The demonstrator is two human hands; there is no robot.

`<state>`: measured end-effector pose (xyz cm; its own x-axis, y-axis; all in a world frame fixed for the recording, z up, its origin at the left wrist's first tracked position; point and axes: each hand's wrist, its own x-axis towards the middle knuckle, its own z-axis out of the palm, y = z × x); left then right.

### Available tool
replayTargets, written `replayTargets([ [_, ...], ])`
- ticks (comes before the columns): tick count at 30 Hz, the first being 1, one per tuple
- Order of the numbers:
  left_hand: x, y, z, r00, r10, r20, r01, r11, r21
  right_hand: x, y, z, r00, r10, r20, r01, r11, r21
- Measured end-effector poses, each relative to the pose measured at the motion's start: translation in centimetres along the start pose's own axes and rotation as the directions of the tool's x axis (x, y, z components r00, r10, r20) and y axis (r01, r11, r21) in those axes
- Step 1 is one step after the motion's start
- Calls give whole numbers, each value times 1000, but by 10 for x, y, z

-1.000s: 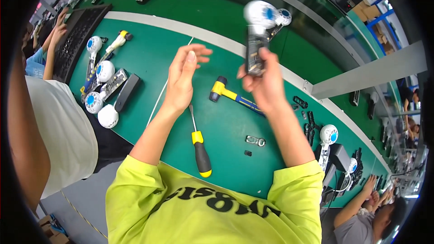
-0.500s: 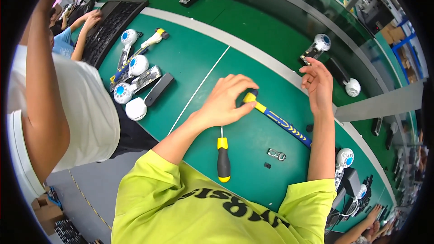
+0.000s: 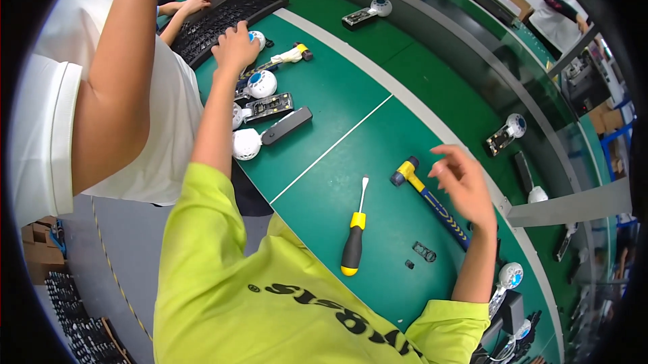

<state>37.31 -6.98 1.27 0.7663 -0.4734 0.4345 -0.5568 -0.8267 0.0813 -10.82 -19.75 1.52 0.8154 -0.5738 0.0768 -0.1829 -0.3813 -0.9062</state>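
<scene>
My left hand (image 3: pixel 236 52) is stretched out to the far left, over a white round-headed handheld fan (image 3: pixel 256 39) with a blue centre. Its fingers look apart, though they partly hide the fan. Below it lie another white fan (image 3: pixel 262 84), an opened handle (image 3: pixel 271 106) showing its inside, and a white fan with a dark grey handle (image 3: pixel 289 126). My right hand (image 3: pixel 464 187) hovers empty, fingers loosely bent and apart, beside a blue-and-yellow mallet (image 3: pixel 442 212). Nearer me lie a screwdriver (image 3: pixel 354 246), a small dark frame-like part (image 3: pixel 424 251) and a small black piece (image 3: pixel 410 264).
A second mallet (image 3: pixel 291 56) with a white-wrapped head lies among the left fans. A co-worker in white (image 3: pixel 169 134) stands close at left, near a black tray (image 3: pixel 233 16). Fans (image 3: pixel 370 14) sit on the green belt (image 3: pixel 418 60) beyond the pale rail. A metal post (image 3: pixel 574 203) juts in at right.
My left hand has left the mallet's head and reached far left to the fans. My right hand has come down and nearer the mallet. The whole view has swung left.
</scene>
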Motion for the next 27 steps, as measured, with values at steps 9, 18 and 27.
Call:
replayTargets([
  [9,76,-37,85,905,-302,300,414,791,-450,-6,27,68,956,-294,6,230,735,-638],
  [18,110,21,76,969,56,240,25,947,-319,-2,32,89,903,-423,-78,200,573,-795],
  [27,161,93,123,899,394,192,-434,861,266,7,44,81,903,-424,-67,213,578,-788],
])
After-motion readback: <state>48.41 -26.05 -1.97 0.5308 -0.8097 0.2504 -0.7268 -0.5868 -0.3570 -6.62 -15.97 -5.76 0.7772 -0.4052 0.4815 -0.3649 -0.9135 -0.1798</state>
